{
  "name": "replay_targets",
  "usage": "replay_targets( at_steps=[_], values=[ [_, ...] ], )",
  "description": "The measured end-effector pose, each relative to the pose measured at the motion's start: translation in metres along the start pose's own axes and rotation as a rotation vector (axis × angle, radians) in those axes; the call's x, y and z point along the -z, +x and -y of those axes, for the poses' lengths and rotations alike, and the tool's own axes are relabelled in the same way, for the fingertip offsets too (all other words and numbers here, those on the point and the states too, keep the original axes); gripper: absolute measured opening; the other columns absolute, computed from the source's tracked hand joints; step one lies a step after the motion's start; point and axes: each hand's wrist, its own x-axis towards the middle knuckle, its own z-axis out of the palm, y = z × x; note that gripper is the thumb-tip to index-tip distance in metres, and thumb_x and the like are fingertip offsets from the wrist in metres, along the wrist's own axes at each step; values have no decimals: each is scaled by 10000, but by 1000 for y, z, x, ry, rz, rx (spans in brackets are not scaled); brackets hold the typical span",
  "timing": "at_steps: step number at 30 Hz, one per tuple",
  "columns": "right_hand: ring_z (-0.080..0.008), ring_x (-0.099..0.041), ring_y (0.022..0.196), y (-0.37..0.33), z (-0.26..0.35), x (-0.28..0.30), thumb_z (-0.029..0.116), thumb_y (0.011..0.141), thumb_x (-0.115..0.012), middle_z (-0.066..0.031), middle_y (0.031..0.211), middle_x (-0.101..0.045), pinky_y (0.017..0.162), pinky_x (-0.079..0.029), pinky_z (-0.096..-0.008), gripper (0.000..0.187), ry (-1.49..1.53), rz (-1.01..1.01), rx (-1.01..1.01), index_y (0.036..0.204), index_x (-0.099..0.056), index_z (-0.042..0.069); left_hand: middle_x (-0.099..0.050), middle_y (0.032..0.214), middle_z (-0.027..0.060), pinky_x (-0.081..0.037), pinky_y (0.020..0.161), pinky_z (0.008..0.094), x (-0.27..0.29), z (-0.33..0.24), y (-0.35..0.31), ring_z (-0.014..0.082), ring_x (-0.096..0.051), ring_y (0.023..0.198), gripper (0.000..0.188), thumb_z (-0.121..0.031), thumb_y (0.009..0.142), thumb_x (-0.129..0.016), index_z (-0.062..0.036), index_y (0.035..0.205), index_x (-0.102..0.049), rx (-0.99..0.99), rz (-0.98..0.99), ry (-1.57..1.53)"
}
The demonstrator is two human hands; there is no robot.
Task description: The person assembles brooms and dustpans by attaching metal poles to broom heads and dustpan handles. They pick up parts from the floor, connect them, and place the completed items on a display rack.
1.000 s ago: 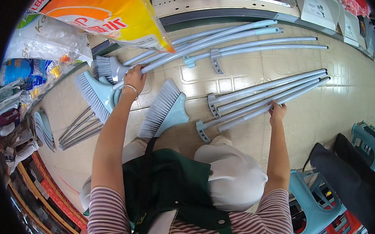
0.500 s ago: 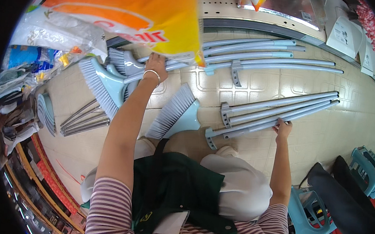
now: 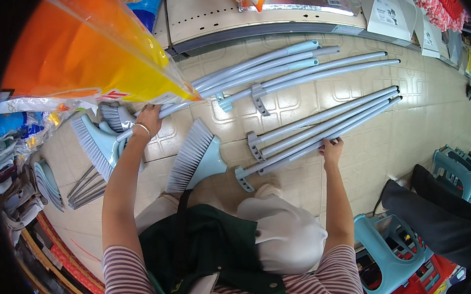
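Observation:
My left hand (image 3: 149, 119) is closed round a grey-blue broom handle (image 3: 175, 108), close to its light-blue broom head (image 3: 94, 144) with pale bristles. A second, grey broom head (image 3: 117, 118) lies behind it. Between my arms a loose light-blue broom head (image 3: 206, 164) rests on the floor, bristles to the left. My right hand (image 3: 332, 149) pinches the nearest of several grey poles (image 3: 301, 156) lying side by side. Grey toothed brackets (image 3: 255, 147) sit at the left ends of these poles, black caps at the right ends.
More poles (image 3: 307, 75) lie farther off, by a shelf edge (image 3: 267, 28). An orange-yellow bag (image 3: 96, 47) hangs over the upper left. Metal rods (image 3: 85, 189) and stacked light-blue curved pieces (image 3: 49, 183) lie left. At right are blue stools (image 3: 387, 255) and a person's dark-trousered leg (image 3: 434, 223).
The view has swung, so the floor items appear farther left and more of the shelf shows. Both hands keep their holds on the broom handle and the pole.

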Motion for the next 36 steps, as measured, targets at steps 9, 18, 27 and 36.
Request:
replay_targets(
  at_steps=[9, 18, 27, 36],
  values=[
    [-278, -521, 978, -22, 52, -9, -34, 765, -577, -168, 1075, -507, 859, -429, -379, 525, -306, -211, 774, 1261, -404, -16, -595, 1003, 198, -461, 752, 472, 30, 25, -86, 415, -564, 905, 381, 29, 734, -540, -87, 1093, -485, 9, -171, -266],
    [-358, -456, 1080, -53, 170, -151, -43, 695, -556, -170, 1132, -494, 915, -388, -447, 513, -602, 369, 1475, 1195, -480, 44, -593, 878, 163, -473, 747, 440, 48, 0, -183, 371, -580, 852, 361, 10, 668, -548, -67, 1017, -493, -33, 37, -171],
    [-309, -444, 1153, -48, 188, -236, 99, 765, -562, -129, 1250, -476, 978, -331, -520, 505, -1293, 392, 1612, 1264, -484, 83, -571, 904, 148, -469, 728, 443, 35, 12, -254, 355, -583, 822, 370, 4, 669, -594, -77, 1013, -481, 100, -20, -218],
    [-420, -445, 1160, -22, 192, -248, 79, 688, -586, -207, 1204, -530, 1001, -313, -497, 539, -833, 449, 1753, 1219, -500, 62, -575, 869, 132, -472, 734, 405, 39, 10, -292, 323, -587, 815, 259, -30, 711, -558, -65, 960, -495, 122, -119, -63]
  ],
)
